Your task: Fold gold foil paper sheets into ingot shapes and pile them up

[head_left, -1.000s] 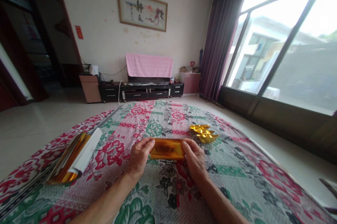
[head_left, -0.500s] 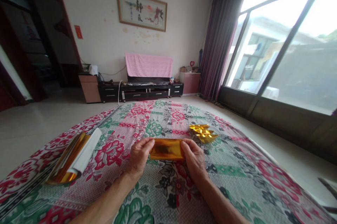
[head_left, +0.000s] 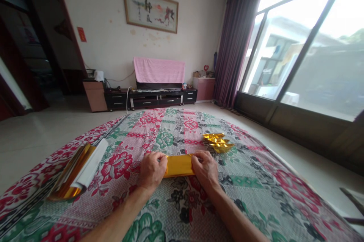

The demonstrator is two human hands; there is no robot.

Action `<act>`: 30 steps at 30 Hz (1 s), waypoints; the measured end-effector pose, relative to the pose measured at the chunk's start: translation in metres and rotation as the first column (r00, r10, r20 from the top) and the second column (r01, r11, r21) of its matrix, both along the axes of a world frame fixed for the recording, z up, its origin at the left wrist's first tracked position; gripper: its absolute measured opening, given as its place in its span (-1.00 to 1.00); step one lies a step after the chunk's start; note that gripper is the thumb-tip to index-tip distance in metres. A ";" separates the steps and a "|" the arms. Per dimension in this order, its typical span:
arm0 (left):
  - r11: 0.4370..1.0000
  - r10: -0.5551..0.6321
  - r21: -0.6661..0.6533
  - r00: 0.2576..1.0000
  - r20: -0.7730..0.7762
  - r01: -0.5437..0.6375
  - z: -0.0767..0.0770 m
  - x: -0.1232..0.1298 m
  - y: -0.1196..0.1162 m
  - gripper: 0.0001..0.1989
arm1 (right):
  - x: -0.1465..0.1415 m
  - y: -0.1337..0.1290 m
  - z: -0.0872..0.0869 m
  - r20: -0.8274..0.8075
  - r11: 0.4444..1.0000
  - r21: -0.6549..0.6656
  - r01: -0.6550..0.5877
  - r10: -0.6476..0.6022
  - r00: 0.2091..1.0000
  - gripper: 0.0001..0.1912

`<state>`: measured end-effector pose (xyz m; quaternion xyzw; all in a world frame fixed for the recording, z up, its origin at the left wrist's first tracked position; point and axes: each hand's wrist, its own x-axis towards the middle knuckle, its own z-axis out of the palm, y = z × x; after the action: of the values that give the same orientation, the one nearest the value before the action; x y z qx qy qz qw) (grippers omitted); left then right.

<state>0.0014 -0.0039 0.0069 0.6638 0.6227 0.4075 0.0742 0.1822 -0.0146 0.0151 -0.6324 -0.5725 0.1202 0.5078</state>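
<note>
A folded strip of gold foil paper (head_left: 179, 165) is stretched level between my two hands over the flowered cloth. My left hand (head_left: 153, 169) pinches its left end with curled fingers, and my right hand (head_left: 205, 167) grips the right end the same way. Beyond my right hand, several shiny gold folded foil pieces (head_left: 222, 145) lie grouped on the cloth. To the left rests a stack of gold and white sheets (head_left: 76, 174), curled at its near end.
The patterned cloth (head_left: 116, 192) covers a round table. Past it stand a low black cabinet (head_left: 156, 101) and a screen draped with a pink towel (head_left: 159, 69). A purple curtain (head_left: 236, 41) and large windows are on the right.
Both hands have curled more over the ends of the gold strip and sit slightly lower. The strip now looks brighter and a bit shorter between them. The view has shifted slightly.
</note>
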 end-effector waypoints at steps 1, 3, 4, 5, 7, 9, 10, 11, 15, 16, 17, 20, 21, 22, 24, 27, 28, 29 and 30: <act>1.000 0.006 0.009 0.998 -0.066 -0.005 -0.001 0.000 0.001 -0.80 | 0.000 0.001 -0.001 0.029 1.000 -0.004 0.001 -0.001 1.000 -0.80; 1.000 0.023 0.023 0.987 -0.160 -0.020 -0.002 0.001 0.001 -0.79 | 0.001 0.001 -0.004 0.100 1.000 0.001 -0.003 0.003 0.995 -0.81; 0.999 0.030 0.030 0.981 -0.192 -0.024 -0.003 0.002 0.001 -0.79 | 0.001 0.002 -0.006 0.137 1.000 0.004 -0.005 0.004 0.990 -0.82; 0.999 0.034 0.036 0.976 -0.215 -0.027 -0.003 0.002 0.001 -0.79 | 0.001 0.002 -0.007 0.174 1.000 0.004 -0.008 0.007 0.985 -0.82; 0.999 0.033 0.048 0.969 -0.244 -0.022 -0.003 0.003 0.001 -0.79 | 0.001 0.001 -0.009 0.238 1.000 -0.004 -0.007 0.008 0.971 -0.82; 0.998 0.032 0.056 0.964 -0.263 -0.018 -0.003 0.004 0.001 -0.80 | 0.001 0.000 -0.009 0.288 1.000 -0.017 0.000 0.005 0.958 -0.82; 0.998 0.034 0.056 0.962 -0.270 -0.019 -0.003 0.004 0.000 -0.80 | 0.001 0.000 -0.009 0.307 1.000 -0.023 0.004 0.004 0.952 -0.82; 0.998 0.033 0.053 0.961 -0.276 -0.020 -0.003 0.004 0.000 -0.80 | 0.000 -0.001 -0.008 0.324 1.000 -0.028 0.008 0.002 0.946 -0.82; 0.999 0.021 0.040 0.948 -0.318 -0.008 0.000 0.005 -0.002 -0.80 | -0.001 -0.003 -0.008 0.402 1.000 -0.028 0.011 0.001 0.916 -0.80; 0.999 0.019 0.042 0.942 -0.336 -0.005 0.001 0.006 -0.002 -0.79 | -0.001 -0.003 -0.008 0.426 1.000 -0.025 0.012 0.000 0.905 -0.80; 0.999 0.020 0.045 0.934 -0.356 -0.004 0.002 0.006 -0.003 -0.79 | -0.002 -0.003 -0.009 0.452 1.000 -0.023 0.016 -0.004 0.892 -0.81; 0.999 0.023 0.047 0.913 -0.406 -0.004 0.004 0.007 -0.005 -0.79 | -0.003 -0.003 -0.009 0.523 0.999 -0.024 0.044 -0.025 0.852 -0.83; 0.999 0.021 0.047 0.909 -0.416 -0.002 0.004 0.007 -0.006 -0.80 | -0.003 -0.004 -0.009 0.541 0.998 -0.027 0.055 -0.032 0.841 -0.83; 0.999 0.019 0.048 0.907 -0.422 0.002 0.005 0.008 -0.006 -0.80 | -0.003 -0.004 -0.009 0.555 0.998 -0.031 0.063 -0.035 0.831 -0.83; 0.999 0.017 0.053 0.905 -0.425 0.007 0.005 0.008 -0.007 -0.81 | -0.004 -0.005 -0.009 0.573 0.996 -0.040 0.075 -0.038 0.819 -0.83; 0.998 0.019 0.059 0.904 -0.427 0.007 0.005 0.008 -0.008 -0.81 | -0.005 -0.006 -0.007 0.585 0.993 -0.063 0.096 -0.041 0.810 -0.84; 0.998 0.019 0.057 0.904 -0.428 0.007 0.005 0.008 -0.008 -0.81 | -0.006 -0.006 -0.007 0.585 0.992 -0.072 0.104 -0.042 0.810 -0.85; 0.999 0.016 0.054 0.904 -0.428 0.008 0.005 0.008 -0.008 -0.81 | -0.006 -0.006 -0.006 0.582 0.991 -0.079 0.109 -0.043 0.812 -0.86; 0.999 0.015 0.050 0.905 -0.426 0.007 0.005 0.008 -0.008 -0.81 | -0.006 -0.006 -0.006 0.577 0.991 -0.082 0.109 -0.042 0.816 -0.88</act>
<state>0.0095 -0.0117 0.0122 0.7373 0.6146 0.2684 -0.0813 0.1762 -0.0204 0.0092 -0.6887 -0.6655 -0.0643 0.2803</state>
